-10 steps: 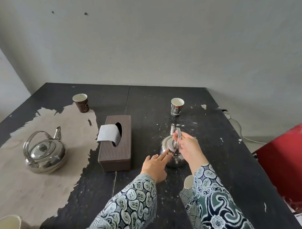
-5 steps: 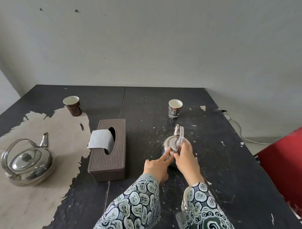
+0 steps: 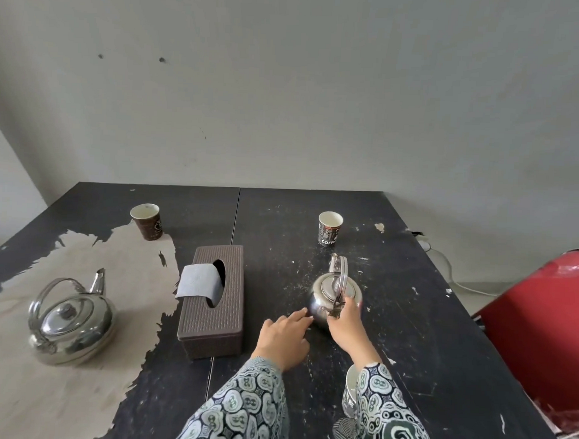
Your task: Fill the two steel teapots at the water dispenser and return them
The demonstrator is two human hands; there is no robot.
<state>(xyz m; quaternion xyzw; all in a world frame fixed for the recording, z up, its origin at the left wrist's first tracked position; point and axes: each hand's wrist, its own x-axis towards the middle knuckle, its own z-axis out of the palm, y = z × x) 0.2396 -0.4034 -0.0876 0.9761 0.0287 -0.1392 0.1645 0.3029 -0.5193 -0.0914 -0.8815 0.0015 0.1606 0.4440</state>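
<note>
A small round steel teapot [image 3: 334, 294] is seen standing on the scuffed black worktop [image 3: 409, 322], right of a ribbed brown tissue box [image 3: 213, 302]. Its thin arched handle is pinched at the near end by the right hand [image 3: 347, 323]. The left hand [image 3: 284, 337] is spread flat, fingertips beside the pot, nothing grasped. A larger, squat steel teapot [image 3: 69, 321] rests far left on bare peeled wood

Silver teapots [image 3: 71, 323], brown tissue box [image 3: 213, 302]
</note>
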